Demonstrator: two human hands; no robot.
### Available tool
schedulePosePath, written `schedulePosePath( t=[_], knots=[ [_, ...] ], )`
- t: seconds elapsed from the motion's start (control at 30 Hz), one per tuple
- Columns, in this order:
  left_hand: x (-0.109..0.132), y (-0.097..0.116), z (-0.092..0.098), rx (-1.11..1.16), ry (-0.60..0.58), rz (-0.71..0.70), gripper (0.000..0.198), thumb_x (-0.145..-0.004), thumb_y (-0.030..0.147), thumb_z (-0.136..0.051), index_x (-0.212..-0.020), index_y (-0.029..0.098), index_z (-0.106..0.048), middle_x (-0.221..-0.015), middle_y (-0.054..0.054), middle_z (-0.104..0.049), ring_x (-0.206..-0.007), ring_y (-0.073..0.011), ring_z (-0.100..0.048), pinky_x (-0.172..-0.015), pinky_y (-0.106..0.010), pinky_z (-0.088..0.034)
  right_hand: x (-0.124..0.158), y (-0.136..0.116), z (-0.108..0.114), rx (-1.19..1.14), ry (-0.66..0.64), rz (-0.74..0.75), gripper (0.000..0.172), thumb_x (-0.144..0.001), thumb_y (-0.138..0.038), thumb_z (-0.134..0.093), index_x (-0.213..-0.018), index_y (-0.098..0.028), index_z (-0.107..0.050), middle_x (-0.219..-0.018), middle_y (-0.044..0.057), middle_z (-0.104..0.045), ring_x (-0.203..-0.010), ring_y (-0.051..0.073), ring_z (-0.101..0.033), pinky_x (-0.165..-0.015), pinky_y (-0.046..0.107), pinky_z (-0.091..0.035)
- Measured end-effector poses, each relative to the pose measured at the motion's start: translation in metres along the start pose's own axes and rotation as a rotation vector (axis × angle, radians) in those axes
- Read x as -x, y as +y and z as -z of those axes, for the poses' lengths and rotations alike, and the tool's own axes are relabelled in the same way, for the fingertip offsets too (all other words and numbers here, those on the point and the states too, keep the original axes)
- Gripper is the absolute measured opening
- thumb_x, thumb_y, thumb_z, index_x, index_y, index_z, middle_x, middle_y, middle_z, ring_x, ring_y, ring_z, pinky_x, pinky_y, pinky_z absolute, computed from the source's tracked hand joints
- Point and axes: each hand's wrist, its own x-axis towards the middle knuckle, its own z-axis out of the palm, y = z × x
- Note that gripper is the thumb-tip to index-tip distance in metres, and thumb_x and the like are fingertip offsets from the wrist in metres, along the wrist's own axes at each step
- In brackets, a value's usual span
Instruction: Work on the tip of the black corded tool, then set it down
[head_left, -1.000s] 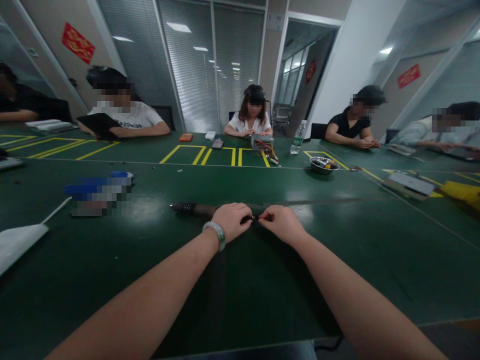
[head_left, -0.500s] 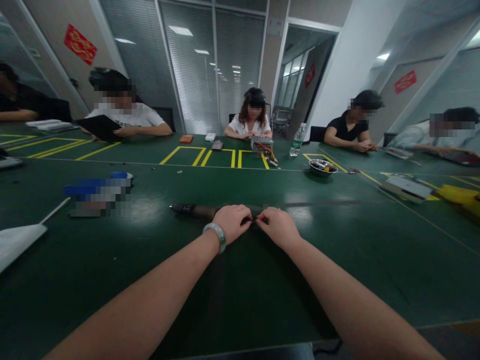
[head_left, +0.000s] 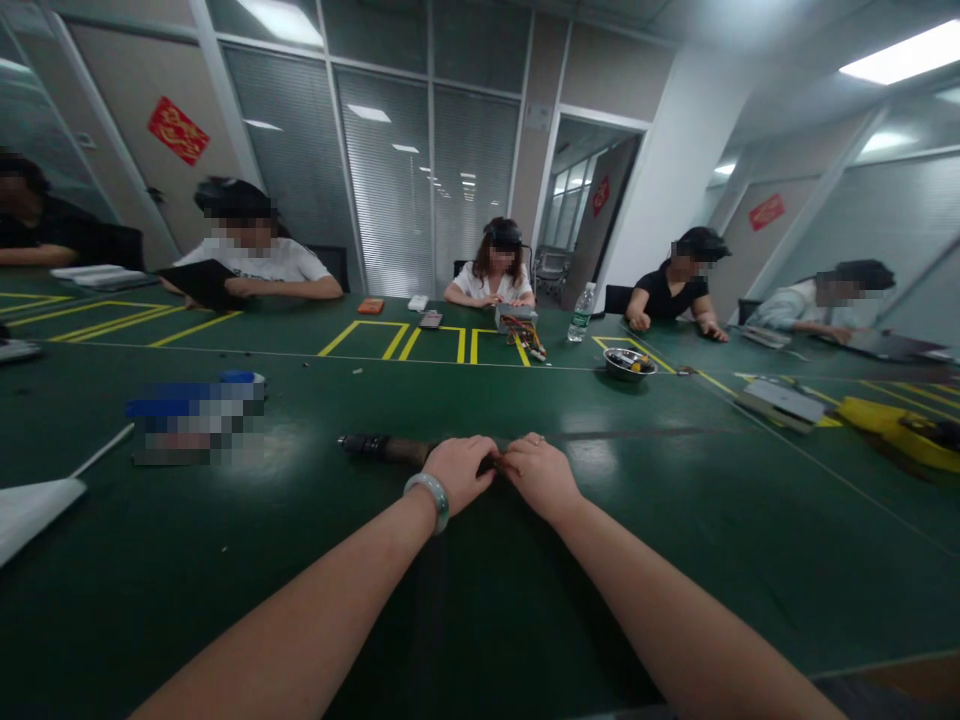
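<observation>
A long dark rod-like tool (head_left: 379, 446) lies across the green table (head_left: 480, 590) in front of me, with a thin dark shaft running off to the right. My left hand (head_left: 459, 470), with a pale bangle on the wrist, is closed over the middle of the tool. My right hand (head_left: 538, 474) meets it fingertip to fingertip, pinching a small dark part of the tool between them. What exactly the fingers pinch is too small to make out.
A blue and white pixelated object (head_left: 196, 408) and a white sheet (head_left: 30, 505) lie to the left. Farther off are a metal bowl (head_left: 628, 362), a water bottle (head_left: 579, 312), a wired box (head_left: 517, 322) and a yellow item (head_left: 892, 425). Several people sit around the table.
The camera has tilted upward, so the scene sits lower in the frame. My hands have drawn closer together on the tool and stay closed on it.
</observation>
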Motion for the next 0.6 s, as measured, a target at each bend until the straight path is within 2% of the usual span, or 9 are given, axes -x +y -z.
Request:
schedulePosePath(
  t=[0.07,0.13,0.2,0.27,0.37,0.5,0.6],
  knots=[
    [0.001,0.002,0.002,0.004,-0.001,-0.005,0.018,-0.078,0.027,-0.058,-0.095,0.023,-0.054,-0.091,-0.002,-0.062,-0.086,-0.0204,-0.06,-0.081,-0.037,-0.047,0.0,0.0,-0.004,-0.025,-0.013,0.011,0.022,-0.091,-0.021,-0.048,-0.099,-0.021,-0.068,-0.099,0.003,-0.066,-0.105,0.018,-0.053,-0.093,0.029,-0.04],
    [0.002,0.004,0.004,0.003,0.022,-0.021,0.019,-0.077,0.027,-0.058,-0.094,0.021,-0.053,-0.093,-0.003,-0.062,-0.09,-0.0211,-0.059,-0.093,-0.041,-0.042,0.001,0.0,-0.007,-0.03,-0.042,0.036,0.027,-0.092,-0.019,-0.045,-0.112,-0.022,-0.064,-0.104,0.004,-0.066,-0.111,0.018,-0.051,-0.097,0.029,-0.037],
    [0.004,0.006,0.007,-0.001,0.084,-0.039,0.018,-0.076,0.026,-0.056,-0.093,0.02,-0.052,-0.1,-0.006,-0.062,-0.103,-0.0228,-0.056,-0.106,-0.045,-0.032,0.002,-0.001,-0.008,0.002,-0.092,0.049,0.031,-0.093,-0.019,-0.042,-0.118,-0.022,-0.06,-0.104,0.005,-0.065,-0.104,0.018,-0.055,-0.092,0.028,-0.041],
    [0.006,0.006,0.01,0.004,0.148,-0.059,0.018,-0.077,0.025,-0.054,-0.094,0.019,-0.052,-0.113,-0.008,-0.059,-0.119,-0.0238,-0.047,-0.111,-0.046,-0.023,0.0,-0.003,-0.008,0.052,-0.136,0.034,0.031,-0.093,-0.02,-0.04,-0.118,-0.023,-0.06,-0.101,0.006,-0.064,-0.091,0.017,-0.059,-0.082,0.026,-0.044],
    [0.009,0.002,0.014,0.023,0.186,-0.113,0.026,-0.079,0.02,-0.05,-0.104,0.018,-0.053,-0.125,-0.009,-0.054,-0.129,-0.0226,-0.037,-0.113,-0.045,-0.021,-0.007,0.002,-0.007,0.101,-0.156,-0.018,0.033,-0.092,-0.018,-0.04,-0.119,-0.025,-0.059,-0.098,0.006,-0.062,-0.085,0.016,-0.059,-0.077,0.024,-0.044],
    [0.013,-0.005,0.02,0.046,0.2,-0.139,0.044,-0.079,0.017,-0.049,-0.123,0.019,-0.048,-0.13,-0.008,-0.051,-0.131,-0.0222,-0.035,-0.113,-0.047,-0.021,-0.005,0.035,0.002,0.119,-0.166,-0.193,0.037,-0.089,-0.013,-0.041,-0.118,-0.027,-0.059,-0.101,0.005,-0.061,-0.09,0.016,-0.059,-0.08,0.023,-0.042],
    [0.014,-0.009,0.02,0.071,0.175,-0.125,0.048,-0.08,0.018,-0.05,-0.128,0.021,-0.045,-0.131,-0.007,-0.051,-0.131,-0.0218,-0.036,-0.113,-0.047,-0.022,0.025,0.081,0.015,0.152,-0.141,-0.343,0.04,-0.088,-0.011,-0.038,-0.118,-0.026,-0.06,-0.104,0.008,-0.061,-0.091,0.018,-0.06,-0.079,0.026,-0.044]
  ],
)
